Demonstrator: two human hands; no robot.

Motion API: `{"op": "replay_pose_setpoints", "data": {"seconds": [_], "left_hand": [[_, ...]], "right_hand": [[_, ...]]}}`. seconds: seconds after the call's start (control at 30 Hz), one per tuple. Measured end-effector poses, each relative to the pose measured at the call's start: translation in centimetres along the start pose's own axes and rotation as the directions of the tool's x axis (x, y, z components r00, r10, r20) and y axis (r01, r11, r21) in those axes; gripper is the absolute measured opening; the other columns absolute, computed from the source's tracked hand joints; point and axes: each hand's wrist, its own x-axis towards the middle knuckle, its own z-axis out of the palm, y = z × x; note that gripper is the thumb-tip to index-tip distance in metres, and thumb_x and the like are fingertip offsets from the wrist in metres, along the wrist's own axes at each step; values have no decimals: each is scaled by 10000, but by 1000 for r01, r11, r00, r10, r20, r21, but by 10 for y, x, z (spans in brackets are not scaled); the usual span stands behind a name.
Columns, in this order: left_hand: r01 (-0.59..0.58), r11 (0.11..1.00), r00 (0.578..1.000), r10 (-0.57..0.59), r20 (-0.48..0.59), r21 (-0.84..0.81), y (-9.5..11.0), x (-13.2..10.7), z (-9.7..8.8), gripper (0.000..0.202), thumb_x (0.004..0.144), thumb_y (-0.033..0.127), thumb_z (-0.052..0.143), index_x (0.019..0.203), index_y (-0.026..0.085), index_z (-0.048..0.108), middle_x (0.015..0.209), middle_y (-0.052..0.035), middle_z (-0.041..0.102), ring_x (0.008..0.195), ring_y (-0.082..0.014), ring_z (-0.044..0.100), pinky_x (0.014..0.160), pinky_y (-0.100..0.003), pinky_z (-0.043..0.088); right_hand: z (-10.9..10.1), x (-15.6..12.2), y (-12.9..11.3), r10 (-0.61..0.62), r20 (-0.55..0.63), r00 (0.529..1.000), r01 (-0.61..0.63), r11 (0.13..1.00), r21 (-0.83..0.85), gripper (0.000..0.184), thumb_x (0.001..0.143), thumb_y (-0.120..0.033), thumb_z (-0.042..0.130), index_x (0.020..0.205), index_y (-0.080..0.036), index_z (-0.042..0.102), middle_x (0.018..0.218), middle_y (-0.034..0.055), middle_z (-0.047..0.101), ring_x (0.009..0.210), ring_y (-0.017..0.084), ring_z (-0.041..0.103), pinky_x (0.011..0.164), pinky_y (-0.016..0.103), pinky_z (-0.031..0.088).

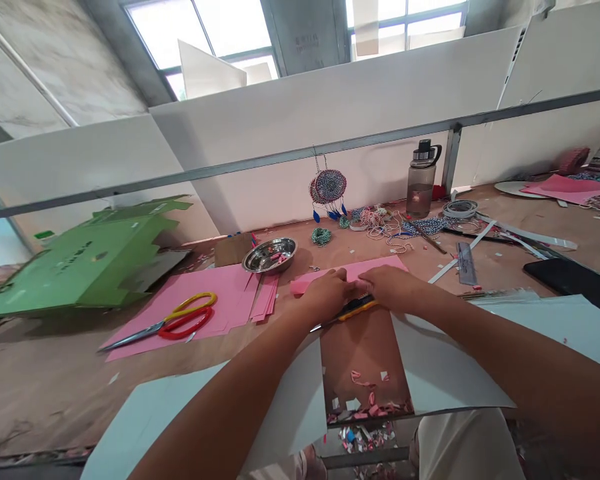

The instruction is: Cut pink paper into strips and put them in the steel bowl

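Observation:
My left hand [327, 293] and my right hand [393, 288] meet at the middle of the table, fingers curled and pressed together on a folded pink paper sheet [353, 270]. A yellow and black tool [357, 308], maybe a knife, lies under my right hand; I cannot tell whether the hand grips it. Both forearms reach in from the bottom edge.
Yellow and red scissors [177, 319] lie on a stack of pink sheets [215, 293] to the left. A metal bowl [270, 255], a green cardboard box [85, 263], a water bottle [422, 179], a dreamcatcher [329, 188], a ruler [465, 262] and white sheets [525, 327] surround them. Paper scraps [367, 403] lie near the front edge.

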Motion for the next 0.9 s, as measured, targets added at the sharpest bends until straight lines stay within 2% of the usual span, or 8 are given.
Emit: {"op": "replay_pose_setpoints", "data": {"seconds": [0.1, 0.2, 0.3, 0.4, 0.53, 0.6, 0.77, 0.9], "left_hand": [[-29, 999, 1000, 29, 8, -28, 1, -1, -2, 268, 938, 302, 482, 1058, 250, 716, 1006, -85, 634, 986, -223, 596, 839, -292, 447], [-44, 998, 999, 44, 10, -33, 1, -2, -2, 267, 926, 309, 500, 1093, 258, 701, 1023, -82, 632, 995, -223, 597, 855, -296, 457], [-29, 1000, 1000, 29, 13, 3, 1, -5, 2, 315, 928, 293, 489, 1191, 231, 650, 1065, -94, 628, 993, -223, 598, 837, -295, 471], [-45, 997, 999, 45, 9, 60, 0, -11, 6, 344, 924, 253, 484, 1237, 182, 607, 1135, -115, 623, 1040, -228, 584, 874, -300, 467], [-208, 963, 978, 206, 30, 171, -3, -22, 5, 273, 938, 212, 456, 1136, 166, 639, 1136, -118, 640, 1093, -238, 555, 966, -333, 421], [-248, 946, 968, 248, 30, 207, -4, -28, 4, 269, 942, 211, 457, 1134, 152, 635, 1115, -126, 646, 1100, -244, 550, 974, -346, 416], [-209, 948, 976, 216, -1, 240, -3, -38, 6, 287, 974, 244, 436, 1192, 174, 608, 1160, -128, 631, 1166, -248, 528, 1001, -376, 408], [-159, 959, 986, 165, -9, 236, 1, -43, 6, 268, 971, 245, 462, 1194, 216, 607, 1174, -116, 613, 1175, -252, 528, 999, -384, 417]], "right_hand": [[8, -4, -11, -6, 45, 999, 0, 991, 134, 458, 977, -480, 376, 1197, -201, 665, 1153, 130, 708, 1059, 250, 649, 868, 303, 442], [10, -7, -13, 7, 59, 998, -16, 988, 154, 461, 965, -470, 403, 1274, -202, 614, 1188, 132, 695, 1083, 266, 642, 868, 323, 439], [9, -7, -12, -12, 65, 998, 6, 996, 87, 470, 974, -464, 386, 1280, -184, 608, 1209, 153, 681, 1088, 275, 639, 859, 327, 443], [10, -6, -10, -100, 90, 991, 105, 993, -57, 401, 957, -417, 458, 1223, -184, 647, 1193, 169, 677, 1055, 286, 647, 821, 326, 456], [11, -7, -8, -188, 105, 977, 205, 962, -179, 349, 893, -343, 590, 1205, -203, 658, 1140, 160, 691, 976, 268, 667, 771, 306, 461], [11, -8, -8, -219, 114, 969, 239, 946, -219, 342, 883, -320, 603, 1203, -214, 658, 1127, 152, 692, 970, 261, 665, 745, 292, 457], [7, -10, -10, -224, 127, 966, 249, 936, -248, 315, 892, -284, 577, 1191, -234, 664, 1081, 134, 697, 918, 267, 671, 668, 288, 446], [0, -11, -17, -153, 134, 979, 179, 961, -210, 275, 911, -242, 539, 1151, -226, 673, 1053, 116, 712, 876, 252, 681, 639, 279, 437]]}}
